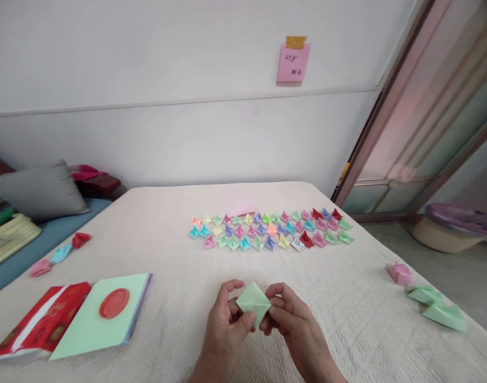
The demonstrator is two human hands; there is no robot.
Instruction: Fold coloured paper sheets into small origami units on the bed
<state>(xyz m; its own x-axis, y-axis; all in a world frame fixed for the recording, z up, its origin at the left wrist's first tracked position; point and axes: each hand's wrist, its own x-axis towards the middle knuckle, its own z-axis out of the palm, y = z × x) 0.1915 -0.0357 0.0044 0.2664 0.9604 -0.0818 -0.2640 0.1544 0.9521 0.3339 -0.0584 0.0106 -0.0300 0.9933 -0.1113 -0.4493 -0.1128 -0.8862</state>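
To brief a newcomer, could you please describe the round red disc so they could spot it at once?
On the cream-covered table, look to the near left corner, where a paper stack lies beside a red packet. The red disc rests on the stack's green top sheet, the only round thing there.

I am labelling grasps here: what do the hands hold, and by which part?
Both hands hold one folded light green paper: the left hand pinches its lower left edge, the right hand its right corner.

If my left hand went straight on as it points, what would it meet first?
The left hand holds the pale green folded paper; beyond, probably the rows of small coloured paper folds.
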